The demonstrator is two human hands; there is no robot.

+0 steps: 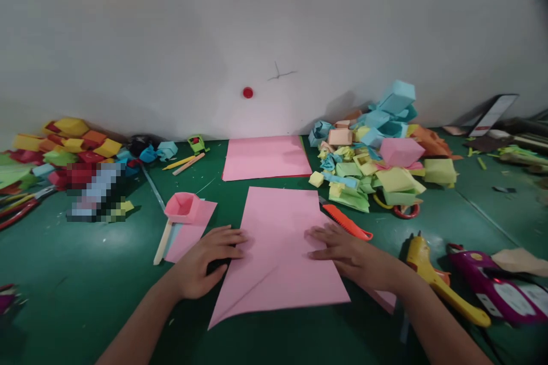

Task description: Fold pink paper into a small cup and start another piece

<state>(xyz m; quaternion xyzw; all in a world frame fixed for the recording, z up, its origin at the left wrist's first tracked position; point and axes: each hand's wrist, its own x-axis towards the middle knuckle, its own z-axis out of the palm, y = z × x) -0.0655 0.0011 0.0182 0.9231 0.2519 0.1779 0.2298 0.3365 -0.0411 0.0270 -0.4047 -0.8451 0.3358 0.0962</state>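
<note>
A sheet of pink paper [278,228] lies in front of me on the green table, with a diagonal crease and a slightly raised corner at its near left. My left hand [209,262] rests with its fingertips on the sheet's left edge, fingers stretched out. On the right edge lie the spread fingers of my right hand [346,251]. Another pink paper piece [383,299] shows partly under my right forearm. Beside the sheet, an orange utility knife [346,221] lies just beyond my right hand. A small pink paper box [182,207] stands beyond my left hand.
A stack of pink paper [268,158] lies against the white partition [171,57]. Folded paper pieces [368,165] are heaped at right, more yellow and red ones [72,137] at left. A yellow glue gun [445,288] and a purple device [499,285] lie near right; scissors [25,208] at left.
</note>
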